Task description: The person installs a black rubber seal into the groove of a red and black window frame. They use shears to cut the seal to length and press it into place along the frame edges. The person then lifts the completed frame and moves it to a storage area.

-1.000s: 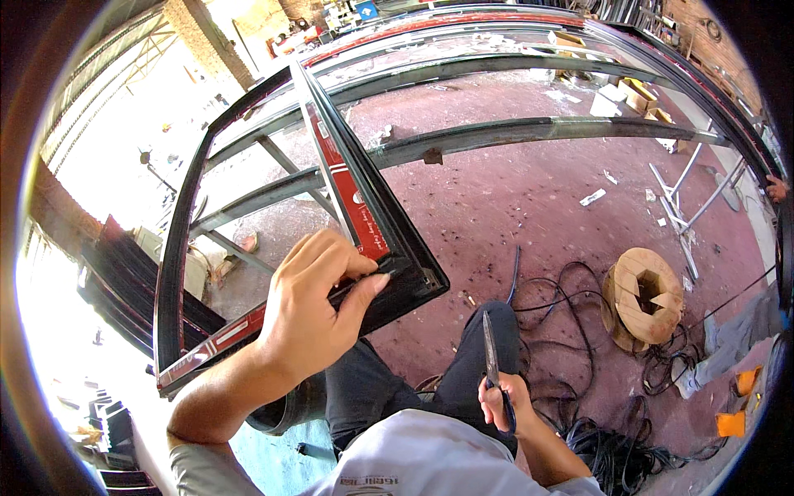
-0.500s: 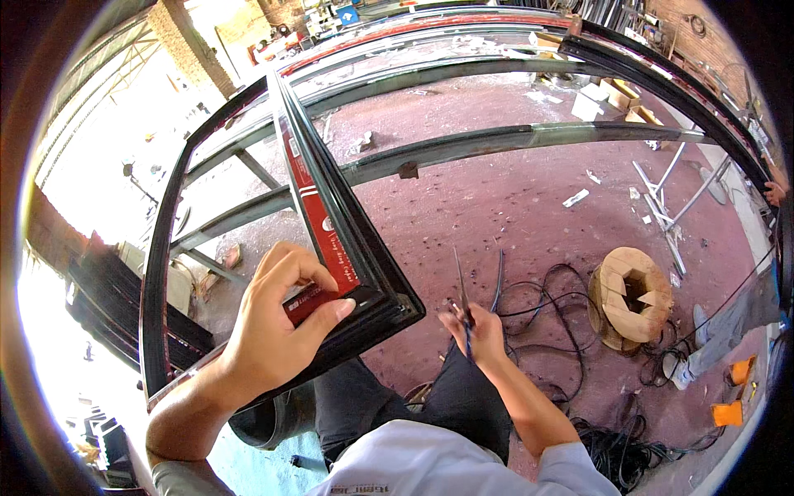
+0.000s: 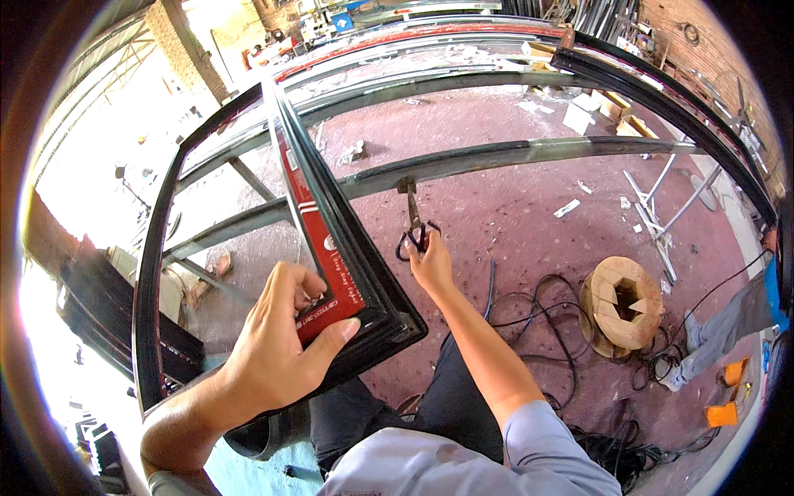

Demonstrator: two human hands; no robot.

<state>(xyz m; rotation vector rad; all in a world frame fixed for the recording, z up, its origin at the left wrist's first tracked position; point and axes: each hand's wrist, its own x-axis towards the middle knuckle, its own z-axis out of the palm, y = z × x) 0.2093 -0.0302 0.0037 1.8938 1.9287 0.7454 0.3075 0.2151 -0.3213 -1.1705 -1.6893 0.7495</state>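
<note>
My left hand (image 3: 285, 335) is closed over the near corner of a black window frame (image 3: 364, 240), its thumb lying on top and its fingers curled over the inner edge. Red film with printing (image 3: 318, 248) covers the side bar beside that hand. A small shiny bit shows at the curled fingers, too small to make out. To the right of the frame, my right hand (image 3: 433, 263) grips the dark handles of a pair of scissors (image 3: 413, 217). The blades point away from me, tips at a small brown tab on a grey metal rail (image 3: 463, 157); contact cannot be judged.
A wooden cable spool (image 3: 608, 289) stands on the reddish floor at right, with black cable (image 3: 554, 331) looped beside it. Cardboard boxes (image 3: 612, 106) lie farther back. Another person's legs (image 3: 728, 318) show at the right edge. Dark bars (image 3: 107, 306) are stacked at left.
My right hand has moved forward and left with the scissors, from above my lap to near the grey rail. The left hand stays on the frame's corner; its fingers have shifted slightly.
</note>
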